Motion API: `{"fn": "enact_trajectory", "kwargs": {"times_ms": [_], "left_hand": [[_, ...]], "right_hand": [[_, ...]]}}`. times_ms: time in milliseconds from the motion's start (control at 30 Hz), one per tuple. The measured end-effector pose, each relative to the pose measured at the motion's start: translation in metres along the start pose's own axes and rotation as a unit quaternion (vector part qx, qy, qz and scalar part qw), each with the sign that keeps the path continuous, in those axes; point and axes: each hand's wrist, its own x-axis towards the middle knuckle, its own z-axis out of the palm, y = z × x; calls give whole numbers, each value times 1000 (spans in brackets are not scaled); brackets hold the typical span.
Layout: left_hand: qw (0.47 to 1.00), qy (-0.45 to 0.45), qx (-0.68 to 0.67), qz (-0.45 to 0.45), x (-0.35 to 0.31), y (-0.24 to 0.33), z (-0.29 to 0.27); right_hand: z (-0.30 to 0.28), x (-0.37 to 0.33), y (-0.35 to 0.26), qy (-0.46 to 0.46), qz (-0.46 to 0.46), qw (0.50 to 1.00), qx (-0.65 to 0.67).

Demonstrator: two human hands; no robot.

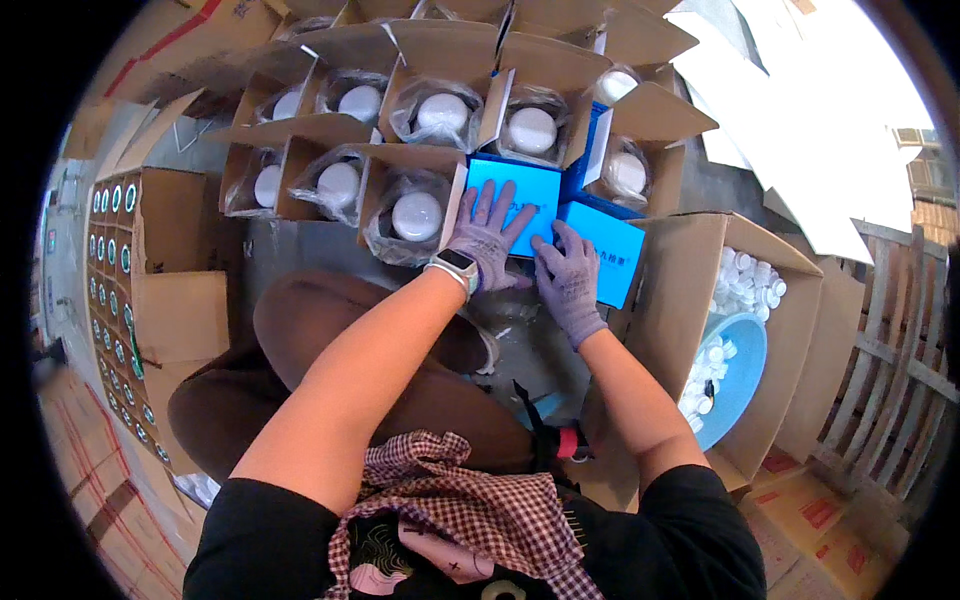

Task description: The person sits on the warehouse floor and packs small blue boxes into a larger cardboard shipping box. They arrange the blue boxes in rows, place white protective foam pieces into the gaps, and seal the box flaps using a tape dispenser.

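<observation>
**Two gloved hands on two blue boxes, beside rows of open cardboard boxes**

Seen from above, a seated person reaches toward a closed blue box (541, 182), the landmark here. The left hand (488, 240), gloved in greyish purple, lies on its top, fingers spread wide, perhaps to steady it. Just right of the landmark and nearer the person is a second blue box (622, 252), set at an angle. The right hand (570, 280) touches its left side with fingers bent; whether it pinches the box or only rests there, I cannot tell.

Left of the landmark and beyond it stand open cardboard boxes (338, 128), flaps raised. Inside are white-topped round containers (441, 115) in clear plastic bags (405, 243), probably bagged to keep them clean. The close rows seem meant to keep every opening within reach.

Well right of the landmark, a large carton (672, 300) holds a light-blue tub (748, 365) and many small white caps (738, 280), likely gathered there so they don't scatter. Far left of it, another carton (168, 235) holds rows of round-ended items.

Dark characters are printed on both blue boxes, partly hidden by fingers on the landmark. Cartons at the lower right, beyond the tub's carton, bear red printing.
</observation>
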Motion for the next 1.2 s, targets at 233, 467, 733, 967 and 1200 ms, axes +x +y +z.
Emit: {"fn": "enact_trajectory", "kwargs": {"times_ms": [233,467,733,967,1200], "left_hand": [[992,118,-25,27,-28,7,2],[952,-158,-136,-226,-125,-33,-49],[983,122,-4,-140,-84,-78,8],[910,168,-252,-284,-125,-62,-65],[978,34,-97,-182,-119,-76,-25]], "right_hand": [[-25,52,-24,-31,2,997,65],[14,86,-88,-141,-145,964,171],[52,124,-129,-303,-275,909,-81],[57,114,-123,-228,-314,920,-62],[58,108,-105,-103,-173,963,181]]}}
